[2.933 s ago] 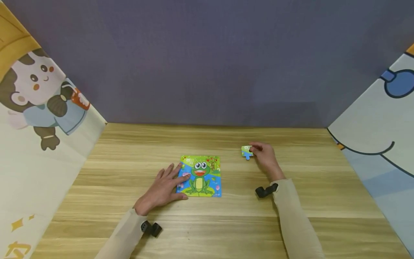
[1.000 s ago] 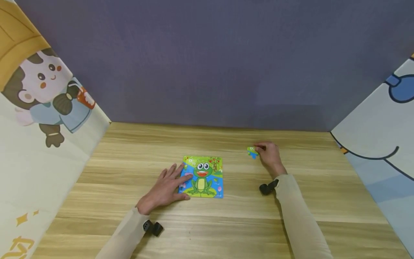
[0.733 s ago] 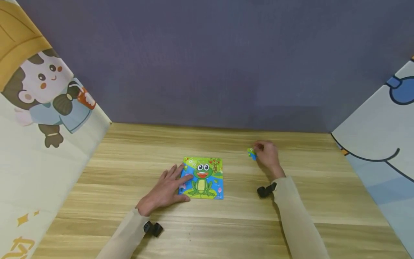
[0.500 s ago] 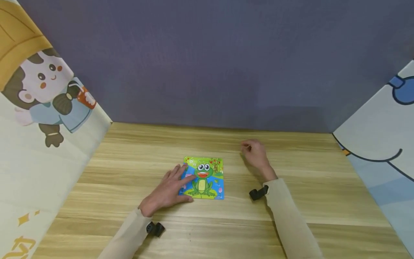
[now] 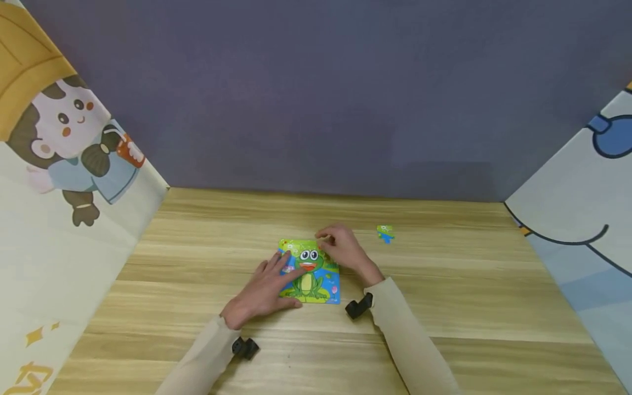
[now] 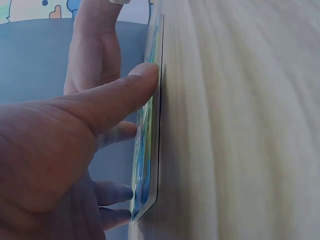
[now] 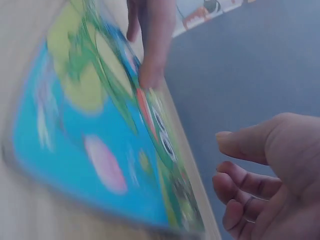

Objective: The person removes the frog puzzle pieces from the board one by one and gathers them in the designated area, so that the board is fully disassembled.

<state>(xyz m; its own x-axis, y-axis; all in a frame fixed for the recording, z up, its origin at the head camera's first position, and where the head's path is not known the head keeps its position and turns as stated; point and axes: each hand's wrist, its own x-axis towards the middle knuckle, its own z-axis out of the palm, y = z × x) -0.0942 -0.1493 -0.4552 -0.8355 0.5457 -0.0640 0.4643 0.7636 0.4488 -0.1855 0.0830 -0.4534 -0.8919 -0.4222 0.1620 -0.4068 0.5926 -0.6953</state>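
A square frog puzzle board (image 5: 307, 285) lies flat on the wooden table. My left hand (image 5: 261, 288) rests spread on its left part, fingers extended; in the left wrist view the thumb (image 6: 145, 72) touches the board's near edge. Over the board's upper right corner hovers my right hand (image 5: 343, 248), fingers loosely bent. The right wrist view shows a gap between that hand's thumb (image 7: 240, 145) and fingers (image 7: 245, 180), with nothing held. A loose green and blue puzzle piece (image 5: 385, 233) lies on the table to the right of the board.
A dark grey panel (image 5: 316, 99) stands along the table's back edge. Side panels with cartoon prints rise at the left (image 5: 64, 219) and right (image 5: 568, 219). A small black device (image 5: 245, 348) sits at the left wrist and another (image 5: 359, 306) at the right.
My right hand has let go of the loose piece and moved left to the board's upper right corner. The left hand has shifted slightly right on the board.
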